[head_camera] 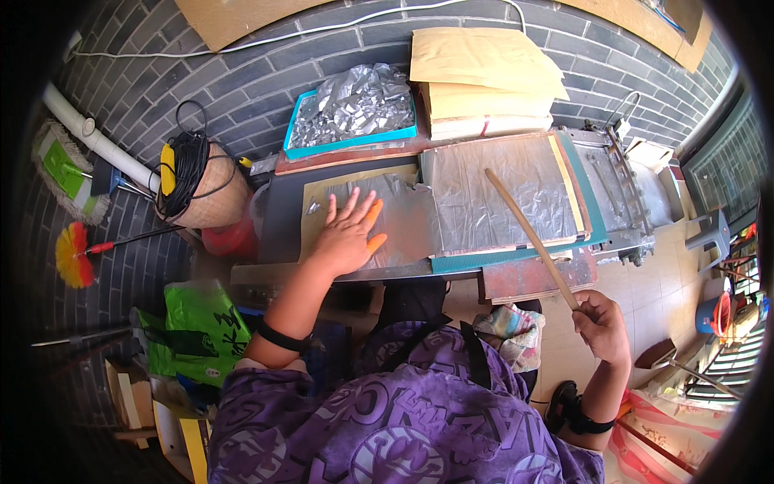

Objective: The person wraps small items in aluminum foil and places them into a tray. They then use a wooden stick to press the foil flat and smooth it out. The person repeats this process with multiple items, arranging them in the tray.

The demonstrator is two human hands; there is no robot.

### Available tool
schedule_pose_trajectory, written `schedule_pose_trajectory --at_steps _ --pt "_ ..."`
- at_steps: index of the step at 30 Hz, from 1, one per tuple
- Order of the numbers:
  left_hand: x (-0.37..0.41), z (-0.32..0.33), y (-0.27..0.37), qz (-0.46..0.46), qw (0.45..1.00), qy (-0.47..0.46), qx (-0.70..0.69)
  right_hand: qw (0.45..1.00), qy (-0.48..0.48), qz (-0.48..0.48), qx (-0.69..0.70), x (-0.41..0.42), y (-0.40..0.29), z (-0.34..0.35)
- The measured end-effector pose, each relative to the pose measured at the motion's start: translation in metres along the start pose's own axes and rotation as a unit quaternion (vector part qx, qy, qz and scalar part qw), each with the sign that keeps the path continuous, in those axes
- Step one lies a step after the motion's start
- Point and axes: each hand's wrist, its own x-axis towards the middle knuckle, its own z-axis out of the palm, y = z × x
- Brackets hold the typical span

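Observation:
My left hand lies palm down with fingers spread on a silver foil sheet. Orange covers sit on its thumb and one finger. Under the foil, a sheet of tan paper shows at the left. My right hand grips the lower end of a long, flat wooden stick. The stick's far end is over a stack topped with wrinkled silver foil, right of my left hand; whether it touches is unclear. A green ribbed mat shows beneath that stack.
Behind the foil stand a turquoise tray of silver scraps and a tall stack of tan paper. A metal frame-like device is at the right. A basket with coiled black cable stands left, above a green bag.

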Motion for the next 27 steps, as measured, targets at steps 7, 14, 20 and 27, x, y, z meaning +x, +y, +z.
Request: schedule_pose_trajectory --at_steps 7,14,20,27 --pt "0.011 0.008 0.011 0.016 1.000 -0.019 0.011 1.000 0.006 -0.009 -0.002 0.001 0.007 0.000" --pt "0.009 0.004 0.007 0.000 0.999 -0.049 0.018 1.000 0.008 0.004 0.002 -0.001 0.004 0.000" --pt "0.011 -0.006 0.018 0.020 0.998 0.047 -0.031 1.000 0.006 0.002 0.004 -0.001 0.000 0.001" --pt "0.004 -0.015 0.060 0.051 0.974 0.126 -0.180 1.000 0.010 0.002 0.000 -0.007 -0.003 0.005"
